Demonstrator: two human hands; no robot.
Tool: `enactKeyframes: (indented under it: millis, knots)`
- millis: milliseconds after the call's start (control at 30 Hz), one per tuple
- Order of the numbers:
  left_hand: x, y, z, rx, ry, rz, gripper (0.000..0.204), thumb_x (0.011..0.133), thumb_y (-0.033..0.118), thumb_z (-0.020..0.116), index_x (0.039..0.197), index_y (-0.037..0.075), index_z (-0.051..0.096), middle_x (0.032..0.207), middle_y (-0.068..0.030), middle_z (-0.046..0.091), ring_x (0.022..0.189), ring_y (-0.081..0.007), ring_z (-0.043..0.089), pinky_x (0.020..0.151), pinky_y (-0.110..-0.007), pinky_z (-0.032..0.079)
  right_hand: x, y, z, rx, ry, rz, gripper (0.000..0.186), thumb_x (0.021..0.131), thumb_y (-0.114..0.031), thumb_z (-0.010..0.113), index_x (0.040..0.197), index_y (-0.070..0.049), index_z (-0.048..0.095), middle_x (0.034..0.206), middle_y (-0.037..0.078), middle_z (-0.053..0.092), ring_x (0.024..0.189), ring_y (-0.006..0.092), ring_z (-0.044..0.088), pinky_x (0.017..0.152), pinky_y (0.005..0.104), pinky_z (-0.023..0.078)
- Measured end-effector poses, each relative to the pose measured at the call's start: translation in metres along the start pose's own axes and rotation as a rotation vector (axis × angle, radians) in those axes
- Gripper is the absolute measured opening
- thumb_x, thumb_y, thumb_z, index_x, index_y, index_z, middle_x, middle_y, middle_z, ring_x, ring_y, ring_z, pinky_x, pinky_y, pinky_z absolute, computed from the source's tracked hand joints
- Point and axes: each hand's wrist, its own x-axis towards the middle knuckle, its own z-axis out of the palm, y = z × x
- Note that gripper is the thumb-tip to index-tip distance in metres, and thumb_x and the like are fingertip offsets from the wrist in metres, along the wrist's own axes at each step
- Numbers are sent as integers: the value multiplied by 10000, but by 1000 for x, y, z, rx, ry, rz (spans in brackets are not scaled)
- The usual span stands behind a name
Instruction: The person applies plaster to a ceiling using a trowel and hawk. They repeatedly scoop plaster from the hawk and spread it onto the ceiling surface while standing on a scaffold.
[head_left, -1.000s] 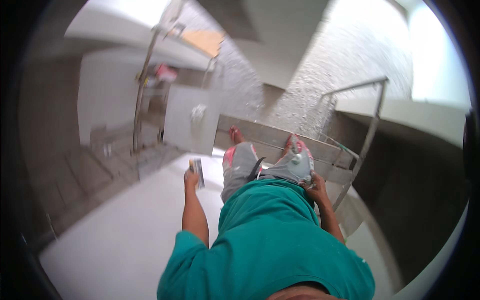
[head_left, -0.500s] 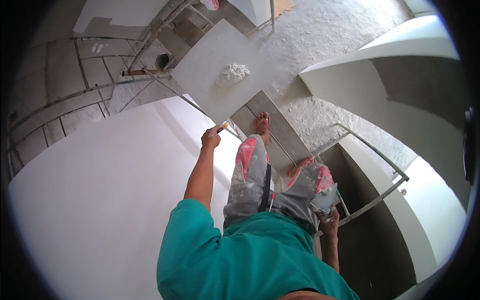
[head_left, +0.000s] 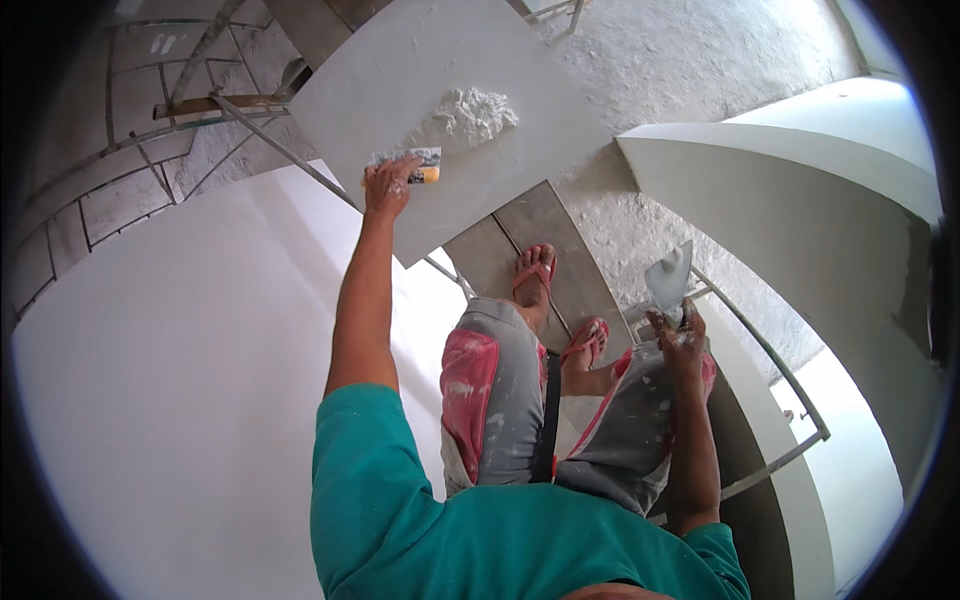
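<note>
My left hand (head_left: 388,182) grips a wide scraper (head_left: 429,162) with a yellow handle, over the left part of a large pale board (head_left: 350,95). A lumpy mound of white putty (head_left: 472,117) sits on that board. My right hand (head_left: 677,342) is closed on the handle of a putty knife (head_left: 668,275), held upright beside my right thigh, its broad blade carrying pale putty. Both hands are speckled white.
My feet in red flip-flops stand on grey planks (head_left: 540,225) within metal scaffold rails (head_left: 761,346). A white wall (head_left: 180,370) fills the left, a curved white ledge (head_left: 800,175) the right. Tiles (head_left: 70,240) and a dusty rough floor (head_left: 680,50) lie beyond.
My left hand with the scraper has moved forward and up onto the board. My right hand has lifted the putty knife higher. The camera has turned downward.
</note>
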Motion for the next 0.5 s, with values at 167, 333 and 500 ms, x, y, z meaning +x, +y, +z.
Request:
enactKeyframes:
  millis: [167, 333, 500]
  knots:
    - [33, -9, 44, 10, -39, 42, 476, 756, -9, 522, 1146, 246, 620, 1117, -21, 645, 1032, -248, 592, 849, -457, 386, 58, -5, 23, -193, -75, 62, 185, 809, -32, 636, 979, -2, 568, 708, 3, 592, 582, 53, 497, 513, 203, 393]
    - [20, 1, 67, -1, -122, -50, 437, 759, 39, 519, 1120, 252, 642, 989, -63, 677, 951, -275, 624, 864, -455, 396, 85, 10, 29, -238, -135, -68, 159, 800, -36, 650, 926, -7, 557, 725, 19, 619, 587, 54, 515, 496, 198, 394]
    - [-1, -24, 44, -67, -69, -158, 428, 751, 51, 514, 1092, 266, 660, 1001, -78, 676, 926, -302, 635, 837, -472, 436, 86, 10, 31, -174, -82, -101, 121, 798, -32, 645, 870, -15, 549, 667, 0, 588, 559, 42, 518, 471, 192, 388]
